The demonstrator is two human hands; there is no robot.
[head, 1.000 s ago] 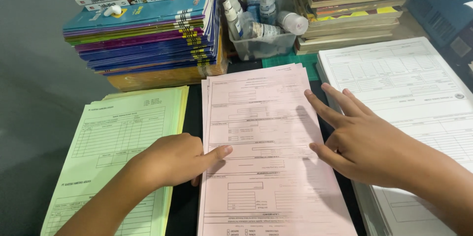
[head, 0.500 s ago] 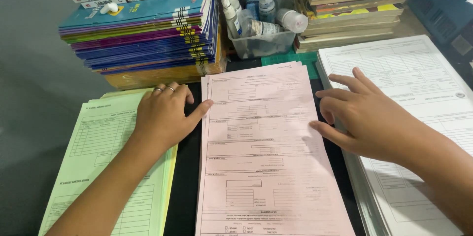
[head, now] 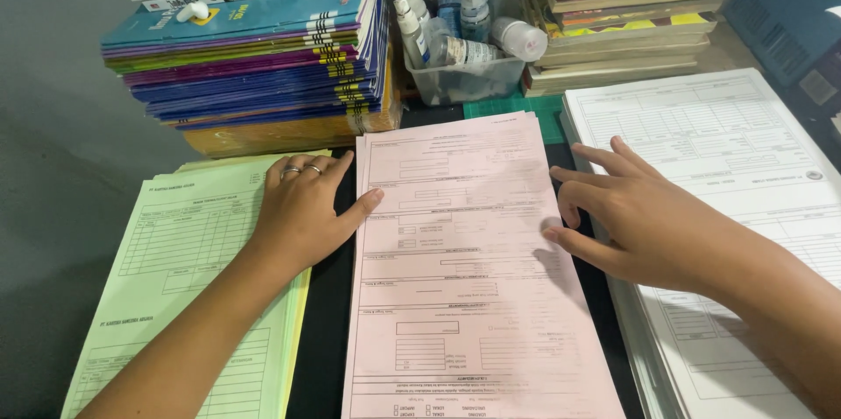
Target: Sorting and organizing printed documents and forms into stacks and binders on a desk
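A stack of pink printed forms (head: 464, 296) lies in the middle of the dark desk. My left hand (head: 302, 213), with two rings, rests flat on the right edge of a stack of light green forms (head: 175, 279), its thumb touching the pink stack's left edge. My right hand (head: 639, 213) lies over the left edge of a stack of white forms (head: 745, 165), fingers spread, thumb and fingertips against the pink stack's right edge. Neither hand holds anything.
A tall pile of colourful thin books (head: 254, 60) stands behind the green forms. A clear tub of small bottles (head: 460, 34) sits at the back centre. More stacked books and a box (head: 622, 7) are at the back right. A green cutting mat (head: 526, 108) peeks out.
My left hand moved from the pink stack's lower left edge up onto the green forms. My right hand drew back towards the white stack. The pink sheets now lie more squarely together.
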